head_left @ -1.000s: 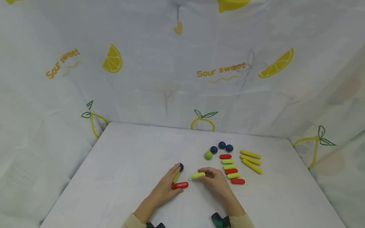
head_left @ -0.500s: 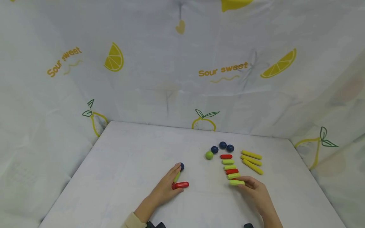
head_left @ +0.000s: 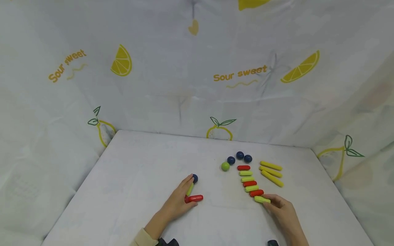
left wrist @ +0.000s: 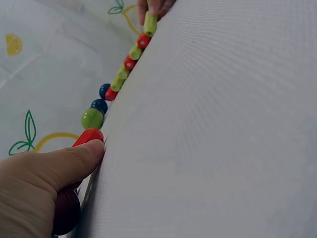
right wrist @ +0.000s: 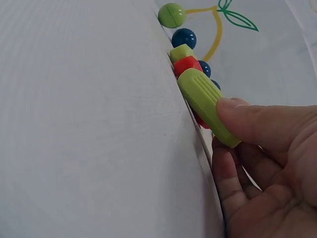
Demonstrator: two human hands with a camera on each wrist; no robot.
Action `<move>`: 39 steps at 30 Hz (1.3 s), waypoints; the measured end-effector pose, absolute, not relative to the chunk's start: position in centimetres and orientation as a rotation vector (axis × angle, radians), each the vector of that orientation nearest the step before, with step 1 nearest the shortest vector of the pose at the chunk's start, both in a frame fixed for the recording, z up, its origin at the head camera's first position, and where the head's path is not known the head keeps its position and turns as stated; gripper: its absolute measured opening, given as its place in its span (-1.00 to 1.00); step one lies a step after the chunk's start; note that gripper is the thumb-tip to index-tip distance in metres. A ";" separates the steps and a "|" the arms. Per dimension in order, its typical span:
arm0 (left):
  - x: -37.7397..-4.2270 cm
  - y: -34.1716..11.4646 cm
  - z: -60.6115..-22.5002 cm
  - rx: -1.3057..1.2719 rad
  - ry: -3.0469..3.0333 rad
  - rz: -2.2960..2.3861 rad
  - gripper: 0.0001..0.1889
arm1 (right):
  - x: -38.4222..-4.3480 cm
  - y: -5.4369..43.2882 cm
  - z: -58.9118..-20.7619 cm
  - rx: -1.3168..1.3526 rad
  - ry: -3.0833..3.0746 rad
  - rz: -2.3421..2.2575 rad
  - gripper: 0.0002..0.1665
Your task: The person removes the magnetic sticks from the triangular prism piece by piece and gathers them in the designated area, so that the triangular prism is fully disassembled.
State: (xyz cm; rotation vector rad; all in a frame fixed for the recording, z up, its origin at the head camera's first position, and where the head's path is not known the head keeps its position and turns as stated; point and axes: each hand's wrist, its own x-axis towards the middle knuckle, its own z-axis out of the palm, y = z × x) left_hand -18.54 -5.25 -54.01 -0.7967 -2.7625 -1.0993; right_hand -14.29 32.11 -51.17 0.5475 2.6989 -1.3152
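My right hand (head_left: 284, 209) pinches a yellow-green rod (head_left: 260, 199) between thumb and fingers at the near end of a row of red and yellow-green rods. Its ribbed side shows in the right wrist view, close over the tabletop. The closest piece to it in the row is a red rod (head_left: 256, 193). On the left, my left hand (head_left: 175, 202) rests with fairly straight fingers beside a blue ball (head_left: 195, 178), another yellow-green rod (head_left: 189, 189) and a second red rod (head_left: 195, 198). Its thumb touches red plastic in the left wrist view; the palm hides part of these pieces.
Beyond the row lie a green ball (head_left: 225, 166) and several blue balls (head_left: 240, 155). Several yellow rods (head_left: 271, 165) lie to the right of the row. A lemon-print cloth (head_left: 172, 102) hangs behind the white table (head_left: 138, 160).
My right hand has carried the yellow-green rod from the middle of the table rightward to the near end of the row. My left hand has stayed in place.
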 end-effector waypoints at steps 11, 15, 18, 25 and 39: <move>-18.7 -5.2 -54.2 -0.765 -2.764 -1.078 -0.10 | -14.6 32.0 -52.1 0.586 2.762 -1.332 -0.49; -18.6 -5.3 -53.9 -0.824 -2.787 -1.105 -0.10 | -14.7 31.9 -52.1 0.591 2.784 -1.334 -0.46; -18.5 -5.3 -53.7 -0.885 -2.802 -1.132 -0.11 | -14.8 31.8 -52.1 0.567 2.791 -1.343 -0.42; -18.2 -5.3 -53.4 -0.896 -2.802 -1.158 -0.10 | -14.5 31.2 -50.7 0.543 2.899 -1.323 -0.41; -18.4 -5.4 -53.8 -0.901 -2.841 -1.243 -0.24 | -17.6 20.7 -49.3 -0.163 2.458 -1.599 -0.44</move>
